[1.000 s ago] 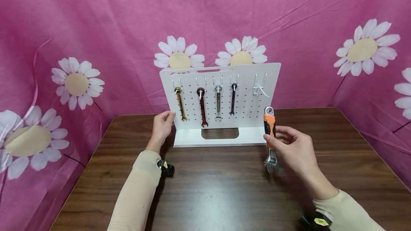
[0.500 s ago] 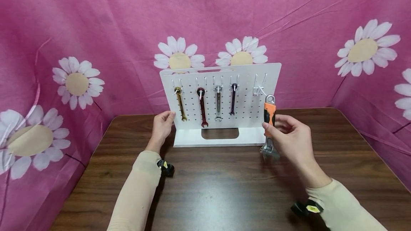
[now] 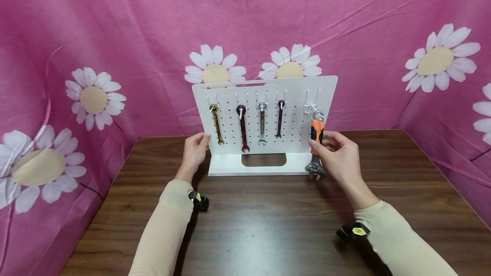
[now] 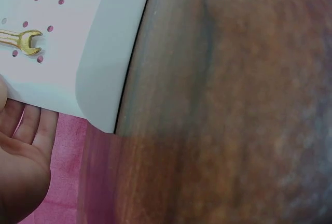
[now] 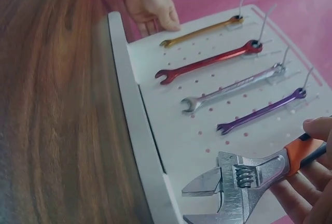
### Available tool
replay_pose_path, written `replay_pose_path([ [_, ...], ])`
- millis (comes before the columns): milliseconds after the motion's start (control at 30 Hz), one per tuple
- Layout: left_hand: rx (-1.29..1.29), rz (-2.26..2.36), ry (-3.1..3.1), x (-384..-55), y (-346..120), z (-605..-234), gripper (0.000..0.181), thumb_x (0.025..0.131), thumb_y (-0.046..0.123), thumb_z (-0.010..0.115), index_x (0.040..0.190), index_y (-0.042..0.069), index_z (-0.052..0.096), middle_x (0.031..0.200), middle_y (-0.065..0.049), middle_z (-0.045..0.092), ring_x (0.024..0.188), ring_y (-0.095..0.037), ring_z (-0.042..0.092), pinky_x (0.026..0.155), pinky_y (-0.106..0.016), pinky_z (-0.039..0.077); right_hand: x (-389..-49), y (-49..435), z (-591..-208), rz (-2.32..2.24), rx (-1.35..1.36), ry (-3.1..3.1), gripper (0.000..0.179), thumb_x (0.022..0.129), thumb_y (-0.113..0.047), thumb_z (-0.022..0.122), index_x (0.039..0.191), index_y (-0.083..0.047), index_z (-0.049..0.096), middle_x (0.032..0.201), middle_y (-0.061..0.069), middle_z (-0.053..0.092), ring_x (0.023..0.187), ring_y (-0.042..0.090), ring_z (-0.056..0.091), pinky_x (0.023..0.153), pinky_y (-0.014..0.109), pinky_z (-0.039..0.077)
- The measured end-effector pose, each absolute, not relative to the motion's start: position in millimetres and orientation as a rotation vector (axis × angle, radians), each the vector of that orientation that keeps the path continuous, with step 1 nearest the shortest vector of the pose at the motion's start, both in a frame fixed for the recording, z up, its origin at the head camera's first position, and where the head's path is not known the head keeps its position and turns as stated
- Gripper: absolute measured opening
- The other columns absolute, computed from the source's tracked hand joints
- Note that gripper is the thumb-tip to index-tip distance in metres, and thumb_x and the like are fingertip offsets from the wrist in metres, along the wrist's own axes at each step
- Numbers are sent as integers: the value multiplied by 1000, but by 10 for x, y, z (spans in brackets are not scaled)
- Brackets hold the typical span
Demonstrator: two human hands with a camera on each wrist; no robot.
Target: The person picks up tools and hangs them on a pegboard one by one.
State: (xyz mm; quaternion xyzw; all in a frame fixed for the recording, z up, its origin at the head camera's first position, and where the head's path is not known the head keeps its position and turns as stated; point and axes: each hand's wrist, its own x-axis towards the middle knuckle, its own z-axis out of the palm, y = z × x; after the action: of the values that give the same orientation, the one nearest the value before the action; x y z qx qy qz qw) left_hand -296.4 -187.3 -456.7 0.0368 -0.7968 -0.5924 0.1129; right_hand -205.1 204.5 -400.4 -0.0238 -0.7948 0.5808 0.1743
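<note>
My left hand (image 3: 193, 153) grips the left edge of a white pegboard stand (image 3: 228, 129), thumb on the front and fingers behind. In my right hand (image 3: 341, 156) is an adjustable wrench (image 5: 259, 175), held by its orange and black handle (image 3: 317, 128) between thumb and fingers. Its jaw end points down, close to the stand's base; the ring end is up and overlaps the tip of the rightmost hook (image 3: 310, 107) in the head view. Four-side views show a gold wrench (image 3: 216, 127), a red wrench (image 3: 243, 131), a silver wrench (image 3: 262, 125) and a purple wrench (image 3: 279, 120) hanging from hooks.
The stand's flat base (image 3: 226, 165), with a cutout in the middle, rests on a brown wooden table (image 3: 245, 225). Behind the table hangs a pink cloth (image 3: 153, 33) with large white daisies. Dark wrist cameras (image 3: 199, 202) are strapped at both sleeves.
My right hand has moved left and up with the adjustable wrench, bringing its ring end to the rightmost hook. My left hand has stayed at the board's edge.
</note>
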Motion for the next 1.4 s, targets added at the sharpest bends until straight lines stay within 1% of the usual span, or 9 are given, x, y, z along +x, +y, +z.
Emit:
replay_pose_path([
  [133,107,-1744,-2354,-2966,-1840,-4551,29,111,17,63,123,-5,76,120,-24,77,92,-5,68,92,-30,63,-2145,2052,-4030,1570,-104,-2280,39,94,-20,86,125,2,74,79,-30,68,73,-13,69,69,10,56],
  [267,95,-1732,-2361,-2975,-1809,-4540,29,111,18,62,122,-5,77,120,-24,77,92,-6,67,93,-32,63,-2241,2063,-4045,1507,-145,-2302,44,94,-24,86,129,0,75,84,-15,75,73,-14,66,68,9,52],
  [433,103,-1729,-2372,-2988,-1785,-4557,29,111,18,62,122,-5,77,116,-21,78,90,-3,65,89,-27,61,-2343,2074,-4076,1512,-177,-2303,46,96,-24,85,133,0,74,94,1,80,74,-15,65,69,8,52],
  [633,99,-1761,-2362,-3004,-1774,-4565,29,111,18,62,124,-4,76,123,-24,77,100,-12,70,100,-43,63,-2445,2067,-4113,1495,-168,-2294,42,97,-24,84,130,-1,75,100,12,80,76,-14,63,69,8,52],
  [733,103,-1760,-2370,-2992,-1772,-4565,30,112,18,62,125,-4,76,125,-25,76,102,-14,70,102,-45,62,-2486,2067,-4129,1495,-157,-2310,40,98,-24,83,130,-1,76,101,14,80,76,-14,62,69,9,51],
  [933,91,-1734,-2359,-2989,-1777,-4590,29,111,17,63,122,-6,77,119,-25,78,89,-2,66,91,-32,64,-2537,2093,-4087,1443,-112,-2397,40,101,-26,79,129,1,75,109,25,79,75,-14,60,68,9,50],
  [1100,90,-1736,-2349,-3001,-1796,-4596,28,110,16,64,121,-6,77,116,-24,78,87,-2,66,85,-24,62,-2569,2144,-4059,1469,-75,-2470,44,104,-33,75,131,3,73,120,28,77,79,-15,61,71,9,51],
  [1267,87,-1736,-2355,-3013,-1803,-4587,29,111,18,63,123,-5,77,118,-24,78,91,-4,67,91,-31,64,-2591,2191,-4044,1539,-76,-2508,47,106,-34,73,133,5,71,125,29,75,82,-15,62,74,8,51],
  [1400,99,-1732,-2368,-3019,-1796,-4592,30,111,19,63,124,-4,77,121,-24,77,94,-6,68,94,-34,64,-2593,2241,-4095,1584,-109,-2543,51,106,-36,71,136,5,69,124,24,77,83,-12,65,76,8,51],
])
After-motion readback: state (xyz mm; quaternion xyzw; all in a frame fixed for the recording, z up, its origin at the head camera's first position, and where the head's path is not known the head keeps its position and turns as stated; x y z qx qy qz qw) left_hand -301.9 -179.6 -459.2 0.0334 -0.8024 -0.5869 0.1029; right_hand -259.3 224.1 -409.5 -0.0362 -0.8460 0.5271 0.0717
